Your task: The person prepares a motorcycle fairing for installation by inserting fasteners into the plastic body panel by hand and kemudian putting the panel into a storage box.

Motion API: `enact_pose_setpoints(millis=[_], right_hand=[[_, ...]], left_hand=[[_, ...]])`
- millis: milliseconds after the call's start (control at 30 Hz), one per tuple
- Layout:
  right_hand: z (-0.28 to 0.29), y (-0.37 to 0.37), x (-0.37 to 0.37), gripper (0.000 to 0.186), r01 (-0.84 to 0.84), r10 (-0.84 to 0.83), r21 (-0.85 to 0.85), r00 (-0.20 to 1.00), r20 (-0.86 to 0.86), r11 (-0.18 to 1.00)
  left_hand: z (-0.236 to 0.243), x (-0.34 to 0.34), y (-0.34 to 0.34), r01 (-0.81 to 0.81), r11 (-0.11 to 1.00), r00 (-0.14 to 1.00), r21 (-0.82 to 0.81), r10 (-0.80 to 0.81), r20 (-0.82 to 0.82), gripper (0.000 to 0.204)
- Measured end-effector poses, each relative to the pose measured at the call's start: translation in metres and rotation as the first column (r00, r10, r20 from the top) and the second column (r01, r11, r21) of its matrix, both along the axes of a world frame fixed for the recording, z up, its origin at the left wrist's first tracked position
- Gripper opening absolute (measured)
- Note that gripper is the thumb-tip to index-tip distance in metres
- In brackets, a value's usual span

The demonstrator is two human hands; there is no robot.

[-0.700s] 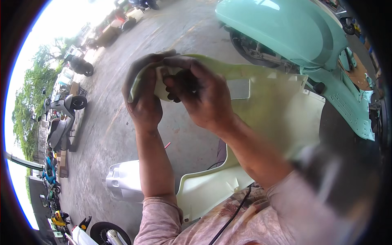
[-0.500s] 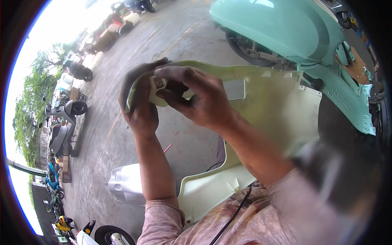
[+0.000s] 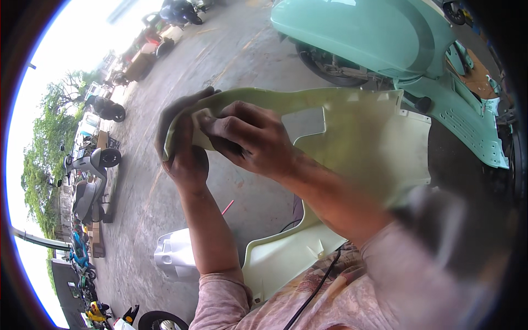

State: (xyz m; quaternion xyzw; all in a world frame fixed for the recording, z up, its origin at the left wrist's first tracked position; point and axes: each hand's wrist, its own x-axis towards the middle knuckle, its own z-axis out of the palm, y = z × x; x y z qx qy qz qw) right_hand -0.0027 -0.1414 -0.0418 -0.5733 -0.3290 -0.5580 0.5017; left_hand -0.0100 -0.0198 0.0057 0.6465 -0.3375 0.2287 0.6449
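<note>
A large pale cream-green body panel [image 3: 363,143] spans the middle, its inner side toward me, with a cut-out near the top. My left hand [image 3: 185,162] is closed round the curved upper-left end, fingers behind and inside its rim. My right hand [image 3: 253,140] has bent fingers pressed at a small pale fitting [image 3: 202,122] inside that end; whatever they pinch is hidden by the fingertips. The panel's lower part lies close against my body, partly behind my forearms.
A mint scooter [image 3: 357,33] stands upper right on the concrete floor [image 3: 137,209], beside cardboard [image 3: 476,80]. A white panel [image 3: 173,256] and thin red rod [image 3: 227,207] are lower left. Several scooters, including a grey one [image 3: 88,187], and boxes line the left. A black cable [image 3: 313,291] crosses my shirt.
My hands and the panel's held end have moved slightly down and left. My right fingers have curled over the fitting, which showed between them earlier. The view has turned slightly.
</note>
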Motion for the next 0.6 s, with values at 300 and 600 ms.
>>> enact_pose_setpoints(millis=[300,600], right_hand=[[-0.001,-0.011,0.002,0.029,0.056,-0.056,-0.009,0.996,0.066,0.998],[0.003,-0.007,0.006,0.022,0.105,-0.105,0.063,0.994,-0.006,0.992]], left_hand=[[0.004,0.001,-0.011,-0.052,0.997,0.998,0.061,0.050,0.034,0.031],[0.006,0.005,-0.014,-0.138,0.987,0.990,0.083,0.139,-0.007,0.033]])
